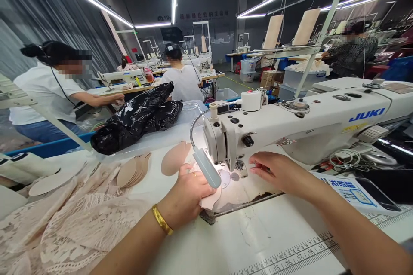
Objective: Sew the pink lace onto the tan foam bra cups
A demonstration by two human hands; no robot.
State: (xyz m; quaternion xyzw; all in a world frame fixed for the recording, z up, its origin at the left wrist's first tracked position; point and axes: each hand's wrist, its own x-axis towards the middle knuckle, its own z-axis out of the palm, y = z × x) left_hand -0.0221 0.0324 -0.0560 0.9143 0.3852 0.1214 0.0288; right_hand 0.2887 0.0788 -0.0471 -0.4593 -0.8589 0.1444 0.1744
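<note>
My left hand [190, 191], with a gold bracelet on its wrist, is closed on a beige fabric piece [211, 200] at the front left of the sewing machine [303, 124]. The piece lies in bright light left of the needle area. A grey gooseneck lamp [208, 167] hangs over my fingers and hides part of the fabric. My right hand [274, 169] is just right of the needle area, its thumb and fingers apart; I see nothing between them. An oval beige piece [174, 159] lies flat beyond my left hand.
Beige lace fabric [97, 227] and stacked oval pads [134, 171] cover the left side. Black plastic bags [138, 116] lie behind. A phone [376, 191] and a printed card [346, 189] lie at right, near a printed ruler [290, 262]. Several people work at other places.
</note>
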